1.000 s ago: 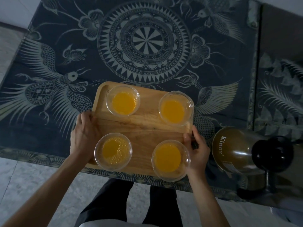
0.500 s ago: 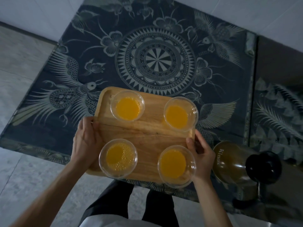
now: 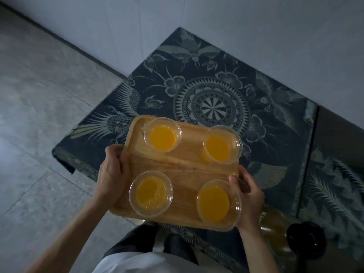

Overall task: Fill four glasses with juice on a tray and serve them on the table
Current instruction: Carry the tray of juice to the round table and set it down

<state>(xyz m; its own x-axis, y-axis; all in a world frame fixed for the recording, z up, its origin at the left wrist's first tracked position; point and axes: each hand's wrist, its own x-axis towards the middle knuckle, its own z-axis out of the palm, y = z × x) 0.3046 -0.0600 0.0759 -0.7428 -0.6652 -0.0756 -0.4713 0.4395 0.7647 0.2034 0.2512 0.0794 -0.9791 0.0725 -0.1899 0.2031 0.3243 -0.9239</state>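
Note:
A wooden tray (image 3: 183, 168) carries several clear glasses of orange juice: far left (image 3: 162, 137), far right (image 3: 221, 147), near left (image 3: 151, 193) and near right (image 3: 217, 203). My left hand (image 3: 112, 174) grips the tray's left edge. My right hand (image 3: 249, 198) grips its right edge, thumb on the rim. The tray is held above the near edge of a table covered with a dark patterned cloth (image 3: 212, 107), tilted slightly clockwise in view.
A juice jug with a black lid (image 3: 285, 239) stands on the table at the lower right, partly behind my right hand. Grey tiled floor (image 3: 39, 115) lies to the left, a pale wall (image 3: 236, 26) behind the table. My legs show below.
The tray has risen off the table and shifted toward me with both hands on it. The view has pulled back, showing the floor, the wall and the table's left corner.

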